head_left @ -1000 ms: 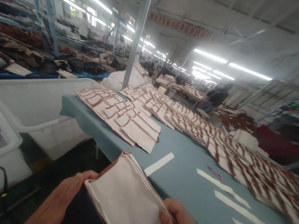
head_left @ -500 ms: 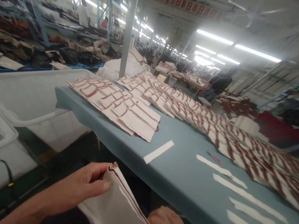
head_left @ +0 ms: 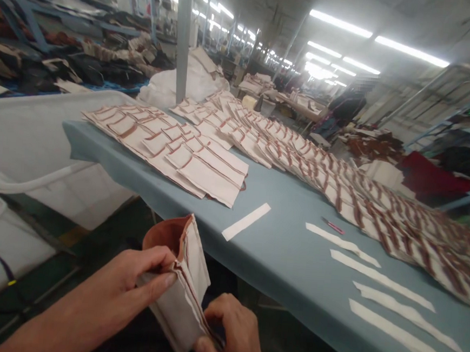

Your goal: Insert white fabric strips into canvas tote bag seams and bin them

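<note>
A cream fabric piece with a brown inner side, perhaps a bag panel, is held in front of the table's near edge. My left hand pinches its seam near the middle, thumb on the near face. Lower down, my right hand grips the same piece along its edge, with its fingertips partly hidden. The upper part of the piece stands spread, showing the brown side curling at the left.
On the blue-green table lie a stack of cream panels with brown edging, long overlapping rows of similar panels, several pale strips and small pink-handled snips. White bins stand left. A person is farther back.
The fabric piece has been opened out at the top, so its brown inner side now shows. My right hand has moved up and left along it. The view has shifted slightly.
</note>
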Tool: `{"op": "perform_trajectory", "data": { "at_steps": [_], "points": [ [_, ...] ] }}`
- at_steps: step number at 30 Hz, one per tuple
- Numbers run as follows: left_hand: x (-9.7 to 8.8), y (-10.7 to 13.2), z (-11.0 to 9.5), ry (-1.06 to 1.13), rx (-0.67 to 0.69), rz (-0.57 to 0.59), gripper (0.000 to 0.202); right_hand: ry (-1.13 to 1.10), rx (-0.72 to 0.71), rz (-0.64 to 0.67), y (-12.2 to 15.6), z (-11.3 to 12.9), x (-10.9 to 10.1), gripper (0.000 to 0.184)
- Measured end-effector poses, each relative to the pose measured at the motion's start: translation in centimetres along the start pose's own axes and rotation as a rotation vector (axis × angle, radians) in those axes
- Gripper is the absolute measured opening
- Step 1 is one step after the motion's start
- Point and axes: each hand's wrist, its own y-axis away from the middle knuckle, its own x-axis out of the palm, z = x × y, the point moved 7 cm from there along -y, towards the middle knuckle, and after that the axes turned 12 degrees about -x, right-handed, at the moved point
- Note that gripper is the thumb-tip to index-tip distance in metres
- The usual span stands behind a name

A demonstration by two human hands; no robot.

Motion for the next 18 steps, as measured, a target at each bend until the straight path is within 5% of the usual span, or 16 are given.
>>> {"op": "perform_trajectory", "data": {
  "at_steps": [3, 11, 18],
  "points": [
    [1.6, 0.4, 0.6, -0.049, 0.021, 0.141, 0.045, -0.172, 0.289, 0.023, -1.2, -0.8, 0.8, 0.042],
    [1.6, 1.4, 0.4, -0.055, 0.039, 0.180, 0.042, -0.806, 0.603, 0.202, -6.4, -0.9, 3.1, 0.051],
    [0.7, 2.4, -1.9, -0.066, 0.165, 0.094, 0.039, -0.906, 0.659, 0.333, -7.0, -0.8, 4.0, 0.064]
  ]
}}
